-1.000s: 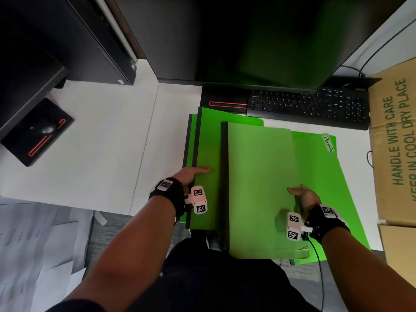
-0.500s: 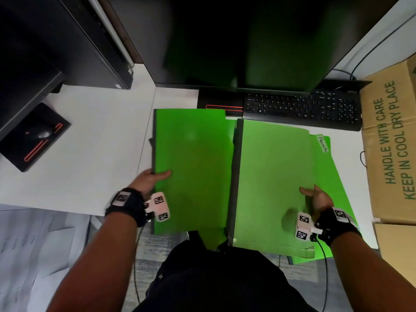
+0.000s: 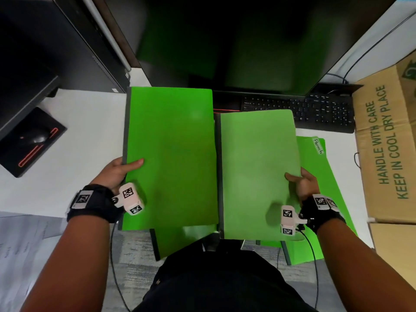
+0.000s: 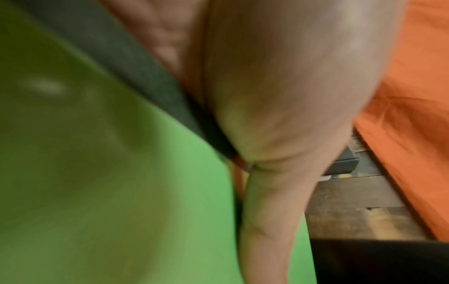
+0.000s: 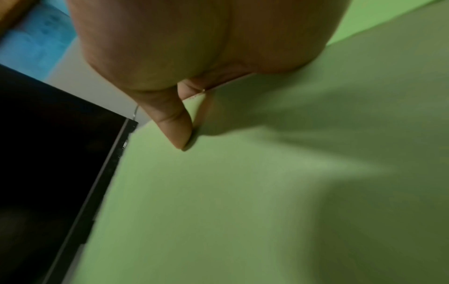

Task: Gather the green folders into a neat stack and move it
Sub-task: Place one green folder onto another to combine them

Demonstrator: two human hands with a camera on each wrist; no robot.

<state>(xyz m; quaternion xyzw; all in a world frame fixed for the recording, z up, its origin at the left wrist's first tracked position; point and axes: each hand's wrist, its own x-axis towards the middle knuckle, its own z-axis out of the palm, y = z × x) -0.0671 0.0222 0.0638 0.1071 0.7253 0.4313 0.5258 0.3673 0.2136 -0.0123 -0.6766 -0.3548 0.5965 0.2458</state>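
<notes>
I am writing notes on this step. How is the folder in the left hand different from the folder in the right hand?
The left hand grips the left folder by its left, dark-spined edge; the right hand grips the right folder by its right edge, away from its spine. The left folder is brighter green and reaches farther toward the monitor; the right folder looks paler and sits nearer. Both are green with a dark spine on the left.

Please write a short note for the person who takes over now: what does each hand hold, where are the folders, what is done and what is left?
Left hand grips the left folder by its outer edge.
Right hand grips the right folder by its right edge.
Both are lifted side by side; the labelled folder lies on the desk under the right one.
Done: two picked up. Left: stack all, square, move.
</notes>
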